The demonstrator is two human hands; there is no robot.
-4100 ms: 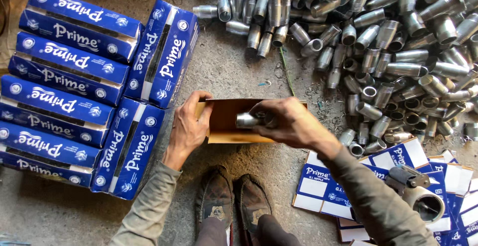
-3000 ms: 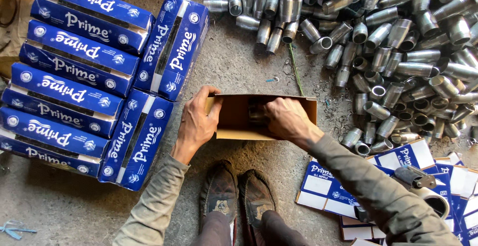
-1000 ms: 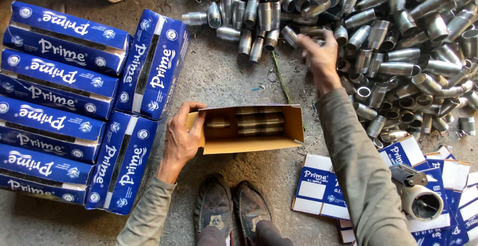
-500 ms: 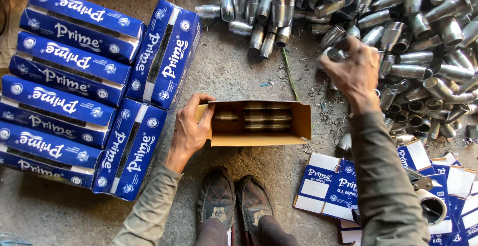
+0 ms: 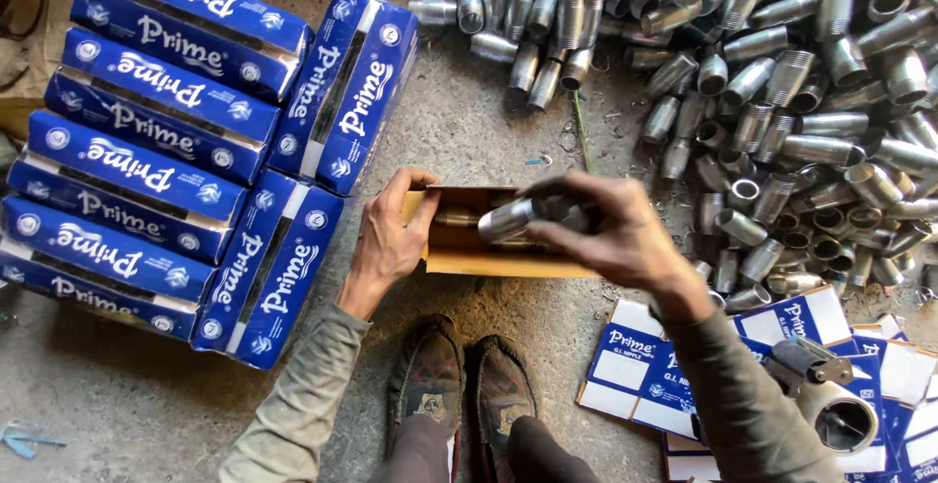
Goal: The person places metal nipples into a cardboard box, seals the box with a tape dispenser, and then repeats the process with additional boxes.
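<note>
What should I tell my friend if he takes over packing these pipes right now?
Left hand grips the left end of the open cardboard box on the floor.
Right hand holds a short metal pipe piece above the box.
Done: a few pipe pieces already lie inside; closed blue boxes are stacked at left.
Left: a big pile of loose pipe pieces at upper right; flat blue cartons lie at lower right.

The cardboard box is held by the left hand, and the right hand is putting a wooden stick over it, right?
Not quite. The head view shows the right hand holding a short metal pipe piece with threaded ends, not a wooden stick. The rest is right: the left hand holds the end of the open cardboard box, and the pipe piece is over it.
</note>
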